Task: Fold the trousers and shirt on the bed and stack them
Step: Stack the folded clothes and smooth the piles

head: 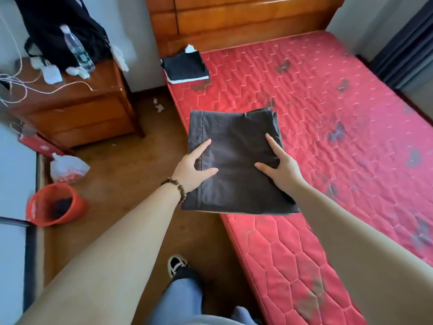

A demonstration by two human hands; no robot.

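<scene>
**Trousers folded and lifted, stack still to build**

Knees and one shoe (176,266) sit lowest in view, on the wooden floor (131,174) beside the bed (328,160). Above them my forearms reach out to the trousers (236,160), a dark grey folded packet. My left hand (192,171) holds its left edge, thumb lying on top of the cloth and the other fingers out of sight, seemingly underneath. My right hand (278,167) takes the right side the same way, thumb and forefinger spread on top. So both hands clasp the trousers between thumb and hidden fingers. The packet looks raised, and its left part overhangs the mattress edge above the floor; I cannot tell whether the far end touches the bed.

Farther off, at the head corner of the mattress, lies the shirt (186,68), a dark folded bundle well apart from the trousers.

As I judge it, the folding is done and the stacking is in hand. The next move calls for carrying the packet level toward that corner, keeping the layers from slipping open, and laying it squarely on the shirt.
</scene>
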